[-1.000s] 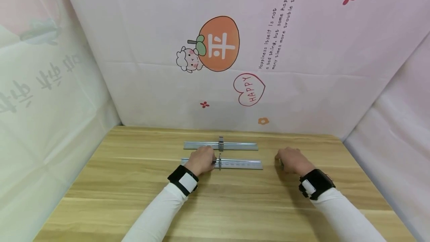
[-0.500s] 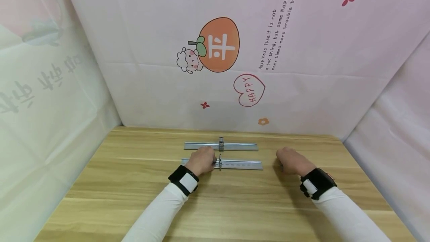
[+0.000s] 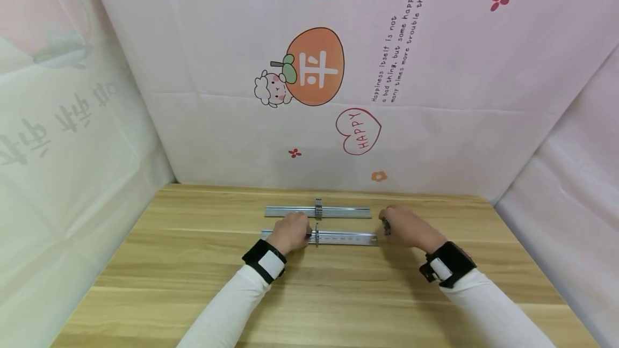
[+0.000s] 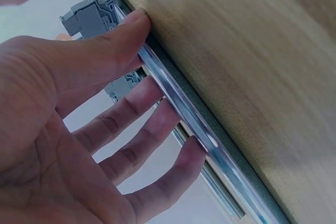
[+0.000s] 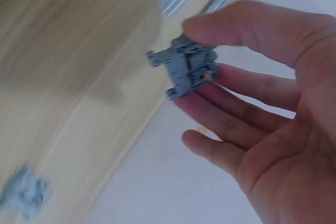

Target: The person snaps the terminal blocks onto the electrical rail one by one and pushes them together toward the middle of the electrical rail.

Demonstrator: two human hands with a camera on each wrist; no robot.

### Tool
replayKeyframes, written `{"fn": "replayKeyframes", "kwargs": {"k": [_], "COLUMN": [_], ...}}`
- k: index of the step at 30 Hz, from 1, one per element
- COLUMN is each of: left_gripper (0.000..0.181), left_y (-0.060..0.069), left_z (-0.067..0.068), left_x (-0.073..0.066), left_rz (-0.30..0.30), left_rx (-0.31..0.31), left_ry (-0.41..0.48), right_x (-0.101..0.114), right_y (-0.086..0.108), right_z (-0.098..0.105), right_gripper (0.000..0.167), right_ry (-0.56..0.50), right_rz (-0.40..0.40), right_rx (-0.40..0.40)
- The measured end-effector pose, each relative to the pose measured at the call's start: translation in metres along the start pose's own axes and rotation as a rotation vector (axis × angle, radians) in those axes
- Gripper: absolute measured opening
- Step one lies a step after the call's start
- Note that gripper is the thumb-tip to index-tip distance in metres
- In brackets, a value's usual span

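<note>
In the head view the near DIN rail (image 3: 344, 238) lies across the table and carries a thin grey terminal block (image 3: 316, 234). My left hand (image 3: 290, 231) grips this rail just left of the block. In the left wrist view, the thumb lies over the rail (image 4: 181, 98) and the fingertips touch its other side; the mounted block (image 4: 92, 18) sits beyond the thumb. My right hand (image 3: 408, 226) pinches a loose grey terminal block (image 5: 190, 67) between thumb and fingers, beside the rail's right end. The block's two hooked feet point away from the palm.
Behind the near rail lies a parallel DIN rail (image 3: 345, 212) with several terminal blocks (image 3: 318, 209) at its middle. Another grey block (image 5: 23, 192), blurred, lies on the wooden table (image 3: 309, 299). Printed white cloth (image 3: 217, 138) hangs behind and at both sides.
My right hand has moved left toward the near rail's right end, bringing the terminal block into clearer sight. The left hand has stayed on the rail.
</note>
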State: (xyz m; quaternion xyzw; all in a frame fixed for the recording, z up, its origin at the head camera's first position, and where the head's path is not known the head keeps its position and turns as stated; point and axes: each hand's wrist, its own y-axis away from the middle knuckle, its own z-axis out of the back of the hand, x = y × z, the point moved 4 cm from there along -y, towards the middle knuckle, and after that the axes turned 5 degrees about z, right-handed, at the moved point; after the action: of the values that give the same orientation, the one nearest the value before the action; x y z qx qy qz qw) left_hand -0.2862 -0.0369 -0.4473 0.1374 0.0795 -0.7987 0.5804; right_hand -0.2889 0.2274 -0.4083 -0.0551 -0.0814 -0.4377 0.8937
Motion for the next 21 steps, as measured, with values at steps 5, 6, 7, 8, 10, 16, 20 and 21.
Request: {"fn": "replayKeyframes", "kwargs": {"k": [5, 6, 7, 8, 10, 16, 20, 21], "left_gripper": [0.031, 0.031, 0.031, 0.031, 0.032, 0.029, 0.028, 0.028], "left_y": [0.000, 0.000, 0.000, 0.000, -0.001, 0.000, 0.000, 0.000], "left_z": [0.000, 0.000, 0.000, 0.000, -0.001, 0.000, 0.000, 0.000], "left_x": [0.000, 0.000, 0.000, 0.001, 0.001, 0.000, 0.000, 0.000], "left_rz": [-0.003, -0.002, 0.000, 0.000, -0.002, -0.013, -0.009, -0.007], "left_rx": [-0.004, -0.005, -0.002, -0.002, -0.004, -0.011, -0.014, -0.014], "left_ry": [-0.008, -0.007, -0.006, -0.007, -0.010, -0.020, -0.017, -0.017], "right_x": [0.015, 0.019, 0.021, 0.024, 0.031, 0.051, 0.061, 0.063], "right_y": [-0.013, -0.016, -0.018, -0.020, -0.025, -0.041, -0.052, -0.054], "right_z": [-0.003, -0.005, -0.006, -0.009, -0.013, -0.027, -0.037, -0.040], "right_gripper": [0.046, 0.047, 0.048, 0.048, 0.048, 0.046, 0.045, 0.045], "right_ry": [-0.074, -0.091, -0.111, -0.136, -0.202, -0.421, -0.516, -0.528], "right_rz": [0.037, 0.040, 0.041, 0.041, 0.057, 0.081, 0.061, 0.066], "right_rx": [-0.051, -0.055, -0.060, -0.062, -0.073, -0.084, -0.093, -0.097]}}
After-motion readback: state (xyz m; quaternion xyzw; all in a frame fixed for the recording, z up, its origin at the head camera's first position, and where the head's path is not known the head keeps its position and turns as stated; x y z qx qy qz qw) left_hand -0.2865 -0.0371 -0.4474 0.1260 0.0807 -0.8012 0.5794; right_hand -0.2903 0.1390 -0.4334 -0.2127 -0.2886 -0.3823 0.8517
